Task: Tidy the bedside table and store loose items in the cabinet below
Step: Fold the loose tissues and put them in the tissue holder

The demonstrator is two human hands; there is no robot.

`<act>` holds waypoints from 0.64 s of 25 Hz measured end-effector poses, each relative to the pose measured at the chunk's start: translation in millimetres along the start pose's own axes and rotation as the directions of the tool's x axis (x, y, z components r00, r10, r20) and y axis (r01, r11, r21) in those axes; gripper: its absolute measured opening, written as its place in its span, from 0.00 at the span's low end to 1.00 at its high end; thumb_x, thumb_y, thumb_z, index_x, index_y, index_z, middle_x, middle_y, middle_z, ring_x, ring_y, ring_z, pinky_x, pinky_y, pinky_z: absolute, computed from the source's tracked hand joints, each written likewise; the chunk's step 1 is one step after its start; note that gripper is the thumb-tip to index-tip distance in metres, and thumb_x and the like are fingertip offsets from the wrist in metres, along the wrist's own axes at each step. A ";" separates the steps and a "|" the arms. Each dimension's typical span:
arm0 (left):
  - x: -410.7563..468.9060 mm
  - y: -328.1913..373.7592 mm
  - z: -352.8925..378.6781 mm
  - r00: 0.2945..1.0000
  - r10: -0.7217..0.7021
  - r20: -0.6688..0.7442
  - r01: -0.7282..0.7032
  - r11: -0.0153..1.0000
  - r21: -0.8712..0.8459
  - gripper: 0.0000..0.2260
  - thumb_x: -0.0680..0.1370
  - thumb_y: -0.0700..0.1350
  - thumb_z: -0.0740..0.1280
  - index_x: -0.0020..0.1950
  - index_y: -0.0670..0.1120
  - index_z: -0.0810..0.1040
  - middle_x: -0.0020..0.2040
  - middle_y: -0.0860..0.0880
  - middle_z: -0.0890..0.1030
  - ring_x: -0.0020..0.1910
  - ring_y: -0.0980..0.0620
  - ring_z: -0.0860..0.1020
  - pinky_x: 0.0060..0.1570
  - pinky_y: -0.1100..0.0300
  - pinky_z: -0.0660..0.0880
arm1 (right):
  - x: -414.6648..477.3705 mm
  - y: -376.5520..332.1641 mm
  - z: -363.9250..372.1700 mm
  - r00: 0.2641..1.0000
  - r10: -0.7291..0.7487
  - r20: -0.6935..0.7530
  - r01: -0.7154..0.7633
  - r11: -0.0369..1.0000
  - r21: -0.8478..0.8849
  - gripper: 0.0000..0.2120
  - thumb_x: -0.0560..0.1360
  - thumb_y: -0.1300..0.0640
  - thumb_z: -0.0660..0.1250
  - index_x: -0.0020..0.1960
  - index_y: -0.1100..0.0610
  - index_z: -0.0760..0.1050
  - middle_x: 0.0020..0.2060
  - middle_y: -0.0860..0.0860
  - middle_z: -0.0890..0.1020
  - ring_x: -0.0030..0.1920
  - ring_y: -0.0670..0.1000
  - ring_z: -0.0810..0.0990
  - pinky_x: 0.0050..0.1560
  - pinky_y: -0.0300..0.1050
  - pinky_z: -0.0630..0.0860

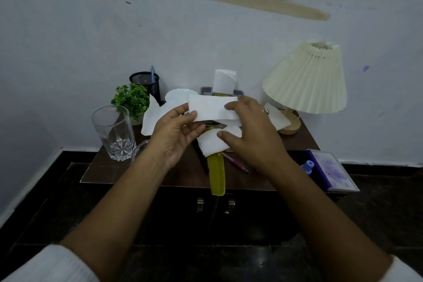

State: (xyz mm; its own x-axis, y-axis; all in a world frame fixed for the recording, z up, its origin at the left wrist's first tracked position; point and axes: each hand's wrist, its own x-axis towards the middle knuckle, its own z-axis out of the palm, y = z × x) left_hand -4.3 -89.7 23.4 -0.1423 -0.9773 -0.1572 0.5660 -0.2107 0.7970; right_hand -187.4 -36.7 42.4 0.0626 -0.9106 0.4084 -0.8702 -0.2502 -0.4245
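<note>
**Bedside table: layout and hand positions, left to right**

Bedside table (103,167) stands against the wall, with the closed cabinet (251,213) beneath it.

1. Left edge: a clear drinking glass (113,133) stands upright. Behind it is a small green plant (131,99).
2. Behind the plant: a black mesh holder (145,82) contains a blue pen (152,74), standing upright.
3. Beside the holder: a white plate (176,97), with a loose tissue (150,119) lying in front of it.
4. Centre: the left hand (176,135) pinches the left end of a folded tissue sheet (210,109) between thumb and fingers. The sheet is held above the tabletop.
5. Below the sheet: a yellow comb (216,174) lies with its end projecting over the front edge.
6. Rear centre: a grey tissue box (206,91) holds tissues; one tissue stands up out of its slot.
7. The right hand (251,130) grips the right end of the sheet, fingers curled over the top, thumb on a lower fold.
8. Under the right hand: a red pen (235,162) lies flat.
9. Right rear: a lamp (306,80) with a pleated shade.
10. Right front corner: a purple notebook (332,171), with a small blue bottle (307,166) just beside it.
</note>
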 end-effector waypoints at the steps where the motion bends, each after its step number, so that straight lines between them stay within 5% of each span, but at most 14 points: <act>1: -0.7 0.9 0.5 1.000 -0.002 0.020 0.002 1.000 -0.010 0.12 0.79 0.32 0.66 0.61 0.41 0.78 0.52 0.42 0.85 0.45 0.48 0.86 0.42 0.58 0.83 | 0.0 -3.5 5.3 1.000 -0.002 -0.003 0.002 0.999 -0.050 0.26 0.74 0.46 0.73 0.69 0.51 0.72 0.74 0.53 0.68 0.73 0.54 0.65 0.64 0.52 0.72; 7: -3.8 4.4 2.6 0.994 -0.017 0.106 0.019 1.000 -0.017 0.15 0.79 0.34 0.65 0.66 0.39 0.76 0.56 0.41 0.83 0.47 0.49 0.85 0.44 0.59 0.83 | 6.2 -6.1 14.3 0.974 -0.004 -0.225 -0.022 0.993 -0.117 0.13 0.75 0.51 0.72 0.57 0.53 0.80 0.69 0.57 0.75 0.73 0.60 0.68 0.65 0.60 0.73; 10: -4.8 5.3 4.0 0.992 -0.021 0.123 0.021 1.000 0.006 0.14 0.80 0.36 0.66 0.66 0.41 0.76 0.53 0.42 0.84 0.46 0.49 0.85 0.43 0.58 0.83 | 7.3 -4.7 14.7 0.968 -0.012 -0.252 0.011 1.000 -0.005 0.06 0.76 0.53 0.71 0.51 0.52 0.82 0.58 0.52 0.81 0.63 0.53 0.76 0.61 0.56 0.75; 13: -6.4 4.3 5.4 0.996 0.007 0.087 -0.013 0.998 0.065 0.09 0.80 0.44 0.68 0.59 0.46 0.79 0.52 0.45 0.85 0.48 0.49 0.85 0.51 0.53 0.83 | 9.2 -6.7 12.8 0.967 0.163 -0.197 -0.094 0.943 0.319 0.06 0.77 0.52 0.70 0.47 0.53 0.83 0.45 0.47 0.84 0.48 0.47 0.81 0.49 0.53 0.79; 16: -8.2 0.1 6.3 0.997 0.020 0.074 -0.035 0.978 0.208 0.15 0.79 0.51 0.69 0.63 0.46 0.80 0.61 0.44 0.84 0.59 0.45 0.83 0.61 0.45 0.79 | 12.8 -6.9 7.0 0.936 0.352 0.005 -0.254 0.664 0.704 0.07 0.76 0.54 0.73 0.44 0.58 0.82 0.42 0.56 0.86 0.46 0.58 0.85 0.51 0.61 0.83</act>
State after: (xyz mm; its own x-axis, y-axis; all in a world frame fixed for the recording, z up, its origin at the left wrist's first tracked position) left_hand -8.2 -81.5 28.4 -0.1907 -0.9768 -0.0975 0.3898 -0.1665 0.9057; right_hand -177.2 -48.9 44.9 -0.2454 -0.9422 0.2283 -0.2494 -0.1662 -0.9540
